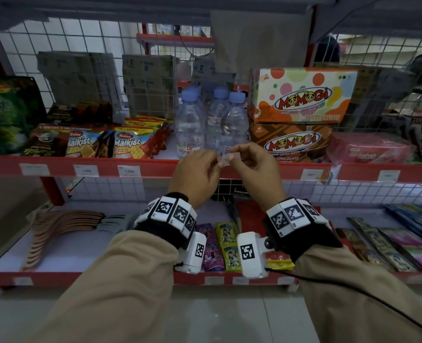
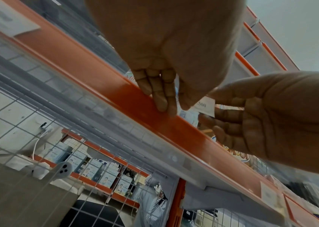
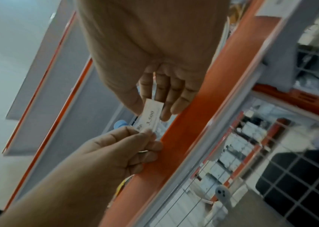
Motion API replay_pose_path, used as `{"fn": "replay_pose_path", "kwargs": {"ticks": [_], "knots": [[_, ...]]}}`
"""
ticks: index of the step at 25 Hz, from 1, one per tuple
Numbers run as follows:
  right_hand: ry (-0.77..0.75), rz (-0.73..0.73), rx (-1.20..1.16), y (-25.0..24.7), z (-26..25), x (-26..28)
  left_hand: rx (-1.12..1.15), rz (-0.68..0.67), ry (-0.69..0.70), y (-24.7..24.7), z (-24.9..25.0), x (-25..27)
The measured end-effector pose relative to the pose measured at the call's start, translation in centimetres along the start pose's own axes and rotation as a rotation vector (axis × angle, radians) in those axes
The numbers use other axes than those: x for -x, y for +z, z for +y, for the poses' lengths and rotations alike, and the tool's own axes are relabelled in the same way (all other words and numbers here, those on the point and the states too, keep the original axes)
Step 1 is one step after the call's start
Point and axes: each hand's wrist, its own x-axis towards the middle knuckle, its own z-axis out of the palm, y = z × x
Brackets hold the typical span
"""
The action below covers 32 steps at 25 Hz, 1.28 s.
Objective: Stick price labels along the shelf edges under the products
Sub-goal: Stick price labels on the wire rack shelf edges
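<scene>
A small white price label (image 1: 223, 157) printed with a number is pinched between both hands in front of the water bottles (image 1: 212, 125). My left hand (image 1: 213, 158) holds its left end, my right hand (image 1: 234, 154) its right end. The label hangs just above the red shelf edge (image 1: 155, 167), apart from it. In the right wrist view the label (image 3: 150, 116) runs from the right thumb and forefinger down to the left hand (image 3: 145, 133). From the left wrist, the label (image 2: 205, 106) shows between the left fingers (image 2: 161, 95) and the right hand (image 2: 271, 115).
White labels sit on the same edge at the left (image 1: 86, 170) (image 1: 129, 171) and right (image 1: 312, 174). Malkist packs (image 1: 128, 144) and Momogi boxes (image 1: 301, 95) flank the bottles. Sachets (image 1: 226, 243) lie on the lower shelf. Wire mesh (image 2: 28, 122) backs the shelf.
</scene>
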Motion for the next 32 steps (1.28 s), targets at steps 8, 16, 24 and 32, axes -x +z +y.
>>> {"fn": "replay_pose_path", "kwargs": {"ticks": [8, 16, 24, 32], "knots": [[-0.115, 0.072, 0.259, -0.7, 0.7, -0.9, -0.277, -0.155, 0.070, -1.5, 0.1, -0.2], [-0.223, -0.027, 0.503, 2.0, 0.5, -1.0, -0.216, -0.064, -0.011, -2.9, -1.7, 1.2], [-0.268, -0.140, 0.653, 1.7, 0.7, -0.6, -0.385, -0.130, -0.040, -1.7, -1.4, 1.4], [-0.285, -0.198, 0.834, 1.1, 0.8, -0.5, -0.349, -0.105, -0.038, -1.8, -1.3, 1.4]]}}
